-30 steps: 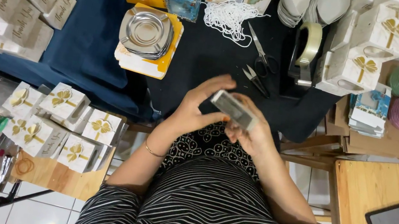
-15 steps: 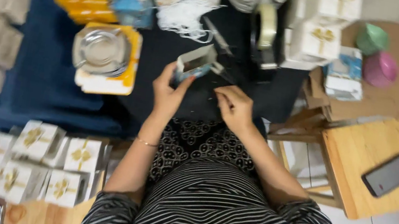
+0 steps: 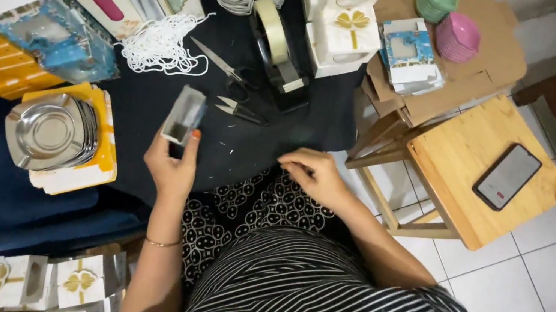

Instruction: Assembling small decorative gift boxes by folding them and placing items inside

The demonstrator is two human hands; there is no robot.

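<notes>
One small grey-white box (image 3: 184,115) — upright in left hand (image 3: 173,164).

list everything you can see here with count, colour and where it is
small box: one, grey-white, in left hand
metal dishes: a stack, silver, on yellow card at left
scissors: one pair, on the dark cloth
snips: one, by the scissors
tape dispenser: one, black, top centre
string: a white pile, left of the scissors
gift boxes: several, white with gold bows, top centre; more at bottom left
bowls: green and pink stacks, top right
phone: one, black, on wooden stool
left hand: grip on the small box
right hand: empty, on the cloth edge
</notes>
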